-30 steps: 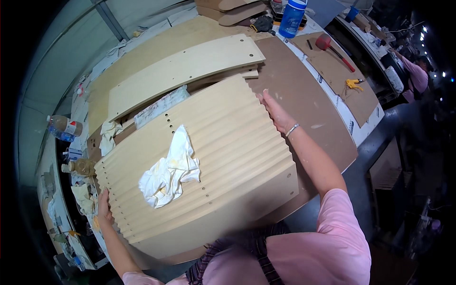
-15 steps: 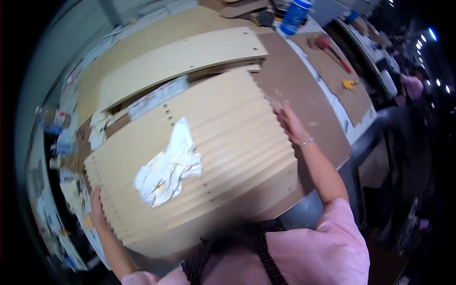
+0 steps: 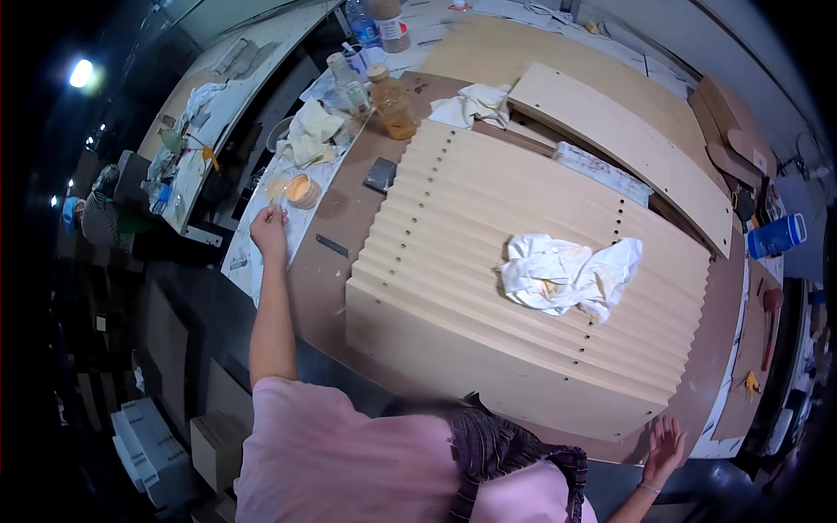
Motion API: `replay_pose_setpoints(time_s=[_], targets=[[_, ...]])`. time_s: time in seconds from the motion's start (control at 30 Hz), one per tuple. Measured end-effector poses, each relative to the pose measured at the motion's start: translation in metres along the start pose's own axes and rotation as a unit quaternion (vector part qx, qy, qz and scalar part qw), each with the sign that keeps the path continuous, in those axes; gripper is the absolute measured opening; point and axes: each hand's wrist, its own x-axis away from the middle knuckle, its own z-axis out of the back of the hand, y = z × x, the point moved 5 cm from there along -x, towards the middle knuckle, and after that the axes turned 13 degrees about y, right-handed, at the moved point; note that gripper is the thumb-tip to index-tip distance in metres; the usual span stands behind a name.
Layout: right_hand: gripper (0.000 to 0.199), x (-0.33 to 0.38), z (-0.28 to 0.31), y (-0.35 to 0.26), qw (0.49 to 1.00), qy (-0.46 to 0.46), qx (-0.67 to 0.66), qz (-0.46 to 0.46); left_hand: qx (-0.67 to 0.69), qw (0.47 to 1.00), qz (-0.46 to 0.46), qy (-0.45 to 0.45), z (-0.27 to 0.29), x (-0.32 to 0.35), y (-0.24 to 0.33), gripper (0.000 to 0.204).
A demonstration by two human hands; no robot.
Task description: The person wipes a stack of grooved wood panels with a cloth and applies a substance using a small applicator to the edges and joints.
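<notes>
A large pale wooden panel block with a ridged top [image 3: 488, 200] and rows of small dark holes lies on the brown bench board. A crumpled white cloth [image 3: 567, 275] rests on its ridges. To the left of the block, my left hand [image 3: 268, 228] reaches to a small open tub of orange-tan paste [image 3: 302, 192]. Its fingers are pinched together by a round lid-like piece [image 3: 277, 187]; what they hold, if anything, is too small to make out. My right hand [image 3: 667, 449] is open, fingers apart, beside the block's near right corner.
Left of the block are a flat dark pad [image 3: 380, 174], a dark metal strip [image 3: 332, 246] and a bottle of amber liquid [image 3: 394, 105]. Rags [image 3: 311, 135] lie behind the tub. Beyond the block is a long pale board [image 3: 619, 148]. A blue jug [image 3: 776, 235] stands far right.
The view has turned to the left. My left hand has left the block's left edge and gone out to the tub. My right hand has come down to the block's near right corner.
</notes>
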Motion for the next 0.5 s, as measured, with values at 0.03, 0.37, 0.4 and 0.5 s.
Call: replay_pose_setpoints(time_s=[0.03, 0.37, 0.4, 0.5], targets=[[0.066, 0.009, 0.005, 0.002, 1.000, 0.019, 0.015, 0.004, -0.056, 0.998, -0.024, 0.012, 0.013, -0.011, -0.015, 0.010], [0.045, 0.112, -0.222, -0.076, 0.939, -0.012, 0.156, 0.307, -0.264, 0.954, -0.104, 0.095, 0.063, -0.024, -0.044, 0.017], [0.043, 0.121, -0.261, -0.076, 0.932, -0.061, 0.156, 0.322, -0.276, 0.951, -0.125, 0.056, 0.070, -0.025, -0.051, 0.020], [0.038, 0.153, -0.379, -0.054, 0.904, -0.204, 0.187, 0.325, -0.352, 0.920, -0.168, -0.040, 0.082, -0.018, -0.068, 0.036]])
